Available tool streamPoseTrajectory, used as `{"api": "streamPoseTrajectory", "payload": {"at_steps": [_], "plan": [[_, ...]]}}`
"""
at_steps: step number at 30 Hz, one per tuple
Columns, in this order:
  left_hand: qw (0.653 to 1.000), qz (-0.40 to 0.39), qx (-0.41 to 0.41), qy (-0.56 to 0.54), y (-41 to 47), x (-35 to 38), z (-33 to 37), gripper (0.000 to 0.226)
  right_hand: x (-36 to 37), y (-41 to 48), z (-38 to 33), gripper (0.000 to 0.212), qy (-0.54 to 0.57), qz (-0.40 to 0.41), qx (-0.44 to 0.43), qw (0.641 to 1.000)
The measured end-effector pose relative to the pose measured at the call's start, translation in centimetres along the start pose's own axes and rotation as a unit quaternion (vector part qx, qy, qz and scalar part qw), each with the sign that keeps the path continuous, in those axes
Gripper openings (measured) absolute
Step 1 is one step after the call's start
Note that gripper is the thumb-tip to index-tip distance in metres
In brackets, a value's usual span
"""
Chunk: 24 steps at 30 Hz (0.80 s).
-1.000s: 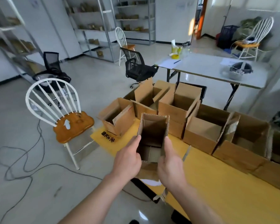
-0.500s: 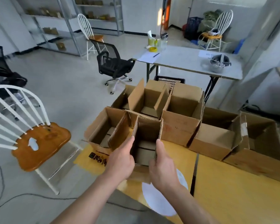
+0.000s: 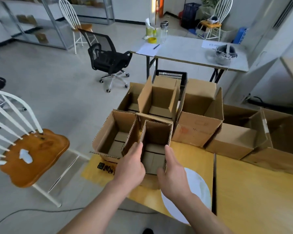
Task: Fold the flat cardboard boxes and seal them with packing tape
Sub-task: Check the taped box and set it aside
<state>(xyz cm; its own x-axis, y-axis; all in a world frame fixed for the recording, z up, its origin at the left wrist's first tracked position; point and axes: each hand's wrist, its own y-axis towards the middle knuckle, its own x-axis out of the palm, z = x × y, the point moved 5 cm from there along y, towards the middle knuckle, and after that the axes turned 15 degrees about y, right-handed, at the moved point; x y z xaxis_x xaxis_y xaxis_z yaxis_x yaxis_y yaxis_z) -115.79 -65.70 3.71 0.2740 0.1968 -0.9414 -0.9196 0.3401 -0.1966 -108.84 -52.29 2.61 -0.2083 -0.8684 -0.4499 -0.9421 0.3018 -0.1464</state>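
Box, one, between left hand, right hand

Wood-seat chair left, blk office chair nr grey table w/ bottle.
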Motion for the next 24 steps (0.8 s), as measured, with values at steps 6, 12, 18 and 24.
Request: {"api": "streamPoseTrajectory", "payload": {"at_steps": [6, 12, 18, 24], "plan": [[0.998, -0.016, -0.017, 0.065, 0.4, -1.0, 0.2, 0.063, 0.5, 0.0, -0.6, 0.071, -0.003, 0.007, 0.003, 1.0], [0.988, 0.035, 0.038, 0.142, 0.0, -1.7, 1.5, 0.056, -0.4, -0.4, -0.7, 0.065, -0.027, 0.016, -0.008, 0.999], [0.977, 0.077, 0.086, 0.179, -0.9, -2.4, 4.2, 0.051, -3.5, -1.5, -1.3, 0.055, -0.098, 0.038, -0.024, 0.994], [0.97, 0.086, 0.136, 0.184, -2.9, -2.2, 9.4, 0.048, -9.1, -4.8, -0.9, 0.041, -0.202, 0.058, -0.037, 0.977]]}}
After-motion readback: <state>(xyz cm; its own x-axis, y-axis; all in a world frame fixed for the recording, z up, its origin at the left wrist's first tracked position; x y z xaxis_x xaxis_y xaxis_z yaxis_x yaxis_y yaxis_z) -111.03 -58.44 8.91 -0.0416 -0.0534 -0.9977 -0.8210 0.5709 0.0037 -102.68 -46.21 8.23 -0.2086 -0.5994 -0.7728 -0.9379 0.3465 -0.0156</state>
